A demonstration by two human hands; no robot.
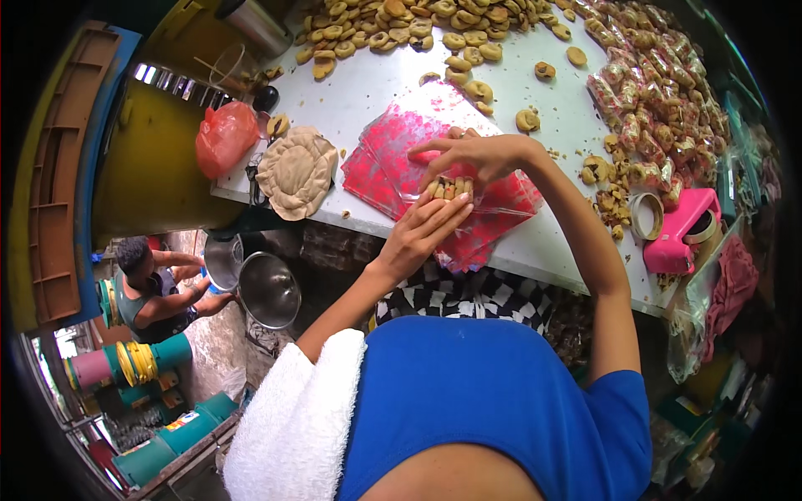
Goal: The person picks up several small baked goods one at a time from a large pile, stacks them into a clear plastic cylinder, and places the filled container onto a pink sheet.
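Note:
A short row of small round filled pastries [450,189] lies on a stack of clear plastic wrapper sheets [388,156] printed in pink and red. My left hand [423,228] holds the near side of the row, its fingers stretched out along it. Arched over the far side is my right hand [479,156], with fingers apart and bent down towards the sheets and the row's left end. Whether its fingertips pinch the film is hidden. The stack reaches over the near edge of the white table [551,241].
Loose pastries [401,25] are heaped at the back, wrapped packs [664,94] at the right. A pink tape dispenser [680,232] stands by the right edge. Left are a crimped cloth-like round cover [296,172] and a red plastic bag [227,138]. Another person [156,288] handles metal basins [269,291] below.

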